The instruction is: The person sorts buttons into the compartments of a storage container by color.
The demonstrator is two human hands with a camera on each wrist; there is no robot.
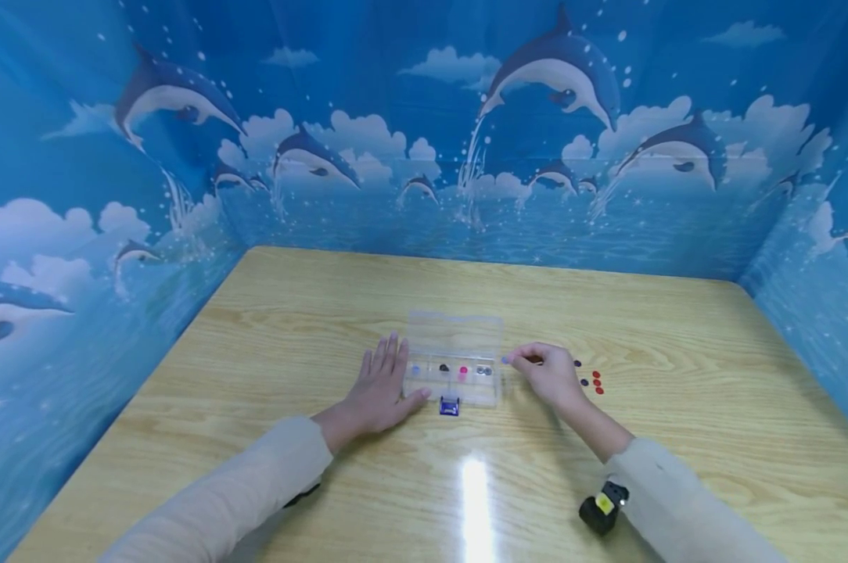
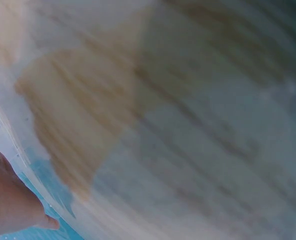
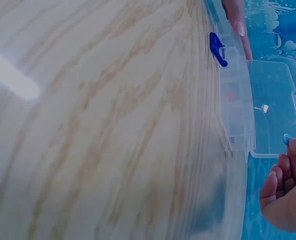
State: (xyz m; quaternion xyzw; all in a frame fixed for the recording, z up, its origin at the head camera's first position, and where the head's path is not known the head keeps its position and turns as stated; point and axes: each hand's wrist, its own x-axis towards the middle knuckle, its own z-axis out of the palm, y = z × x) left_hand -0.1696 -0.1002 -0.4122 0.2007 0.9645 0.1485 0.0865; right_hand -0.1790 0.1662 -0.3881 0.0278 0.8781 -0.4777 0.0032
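Note:
A clear plastic compartment box (image 1: pixel 452 381) lies on the table with its lid (image 1: pixel 455 332) raised at the back and a blue latch (image 1: pixel 449 407) at the front. Small round pieces sit in its compartments: a pale blue one, a black one (image 1: pixel 444 367), a pink-red one (image 1: pixel 463 370) and grey ones (image 1: pixel 483 371). My left hand (image 1: pixel 382 395) lies with straight fingers against the box's left side. Just right of the box, my right hand (image 1: pixel 547 375) pinches a small blue button-like disc (image 3: pixel 287 139) between thumb and finger. Only part of the left hand (image 2: pixel 10 200) shows in its wrist view.
Right of the right hand lie several red discs (image 1: pixel 597 382) and a few dark ones (image 1: pixel 584 382). The wooden table (image 1: pixel 311 313) is bordered by a blue dolphin-print curtain (image 1: pixel 396 203) at the back and sides.

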